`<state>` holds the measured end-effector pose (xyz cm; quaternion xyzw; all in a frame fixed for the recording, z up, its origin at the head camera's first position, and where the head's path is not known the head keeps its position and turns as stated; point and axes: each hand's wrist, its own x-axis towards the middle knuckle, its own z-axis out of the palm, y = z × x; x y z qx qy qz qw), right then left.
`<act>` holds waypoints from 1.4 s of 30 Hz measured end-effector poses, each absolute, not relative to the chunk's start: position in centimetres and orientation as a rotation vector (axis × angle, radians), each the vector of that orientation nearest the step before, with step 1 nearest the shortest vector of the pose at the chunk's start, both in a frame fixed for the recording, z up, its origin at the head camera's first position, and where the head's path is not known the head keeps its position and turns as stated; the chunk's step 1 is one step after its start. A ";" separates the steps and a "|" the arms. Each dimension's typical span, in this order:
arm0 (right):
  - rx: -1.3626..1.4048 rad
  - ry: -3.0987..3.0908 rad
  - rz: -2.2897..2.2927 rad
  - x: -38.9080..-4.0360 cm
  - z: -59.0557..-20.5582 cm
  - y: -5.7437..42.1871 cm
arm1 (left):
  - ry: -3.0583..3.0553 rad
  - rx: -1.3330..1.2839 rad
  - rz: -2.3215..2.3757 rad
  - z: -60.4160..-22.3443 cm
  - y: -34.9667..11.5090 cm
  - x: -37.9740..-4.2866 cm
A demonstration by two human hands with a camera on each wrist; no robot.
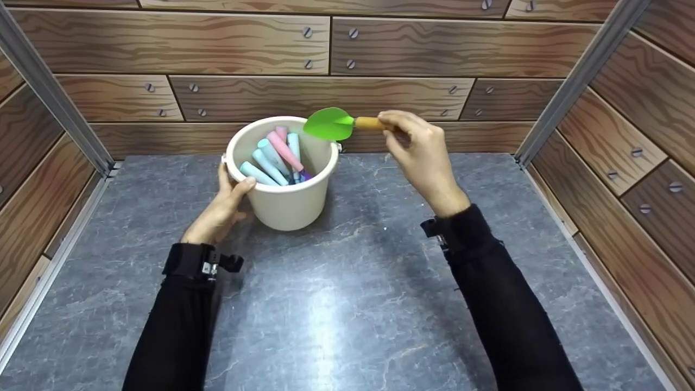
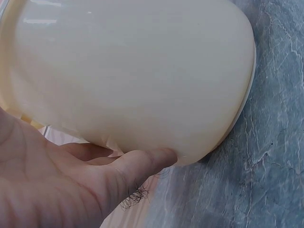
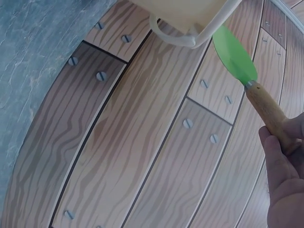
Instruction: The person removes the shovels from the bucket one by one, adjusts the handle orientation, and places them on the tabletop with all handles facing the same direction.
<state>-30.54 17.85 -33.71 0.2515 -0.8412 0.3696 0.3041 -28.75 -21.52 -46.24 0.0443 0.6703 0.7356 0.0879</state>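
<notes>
I'm clamping bucket [image 1: 288, 209] on its L side w/ L hand [image 1: 216, 209], prob. to steady it; R hand [image 1: 422, 155] is pinching trowel [image 1: 342, 124] by handle [image 1: 368, 124], prob. leaving blade [image 1: 327, 125] free nr bucket's R rim [image 1: 324, 176].

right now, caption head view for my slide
Left hand grips a cream bucket of pink and blue cylinders; right hand holds a green trowel.

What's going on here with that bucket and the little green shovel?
A person is working with both bare hands. The left hand holds the pale bucket at its rim, while the right hand grips the wooden-handled green shovel, its blade held up at the bucket's right rim. Inside the bucket are several light blue pieces and pink pieces, shaped like handles.
</notes>
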 end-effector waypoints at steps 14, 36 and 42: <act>0.435 -2.157 1.084 -31.2 -35.3 21.6 | 2.032 0.119 2.163 -46.2 -21.6 -28.6; 0.111 -2.162 1.189 -32.8 -38.7 26.6 | 2.035 0.130 2.148 -46.1 -21.6 -28.6; 0.028 -2.201 1.174 -33.3 -39.4 27.7 | 2.033 0.130 2.155 -46.1 -21.6 -28.6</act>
